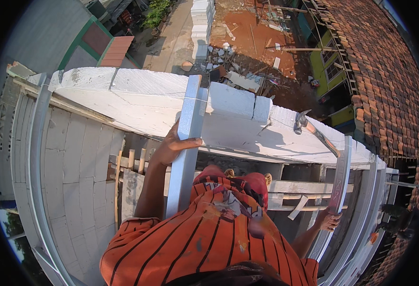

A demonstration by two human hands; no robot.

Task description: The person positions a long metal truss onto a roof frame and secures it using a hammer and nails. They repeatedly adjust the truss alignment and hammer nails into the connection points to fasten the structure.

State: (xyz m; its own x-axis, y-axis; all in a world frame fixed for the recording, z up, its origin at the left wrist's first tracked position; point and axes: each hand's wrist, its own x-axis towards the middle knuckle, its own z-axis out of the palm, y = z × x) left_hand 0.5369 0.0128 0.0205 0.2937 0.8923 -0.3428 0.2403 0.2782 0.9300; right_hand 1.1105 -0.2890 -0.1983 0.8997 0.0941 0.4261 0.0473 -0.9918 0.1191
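Observation:
My left hand [177, 145] grips a pale blue-grey metal beam [185, 128], with the thumb across its face and the other fingers behind it. The beam's far end rests at the top of a white block wall [145, 83], and its near end runs back beside my body. At the right, my right hand [328, 220] is closed round the edge of another metal beam [341, 176], which slants up to the wall. A claw hammer [318, 133] lies by that beam's far end, its head on the wall. A thin string [142, 95] crosses the wall and the left beam.
More metal beams stand at the left [38, 143] and far right [364, 214]. Below me are wooden planks [304, 187] and bamboo poles with open gaps. Beyond the wall lie rubble [240, 78], stacked white blocks [201, 28] and a tiled roof [381, 71].

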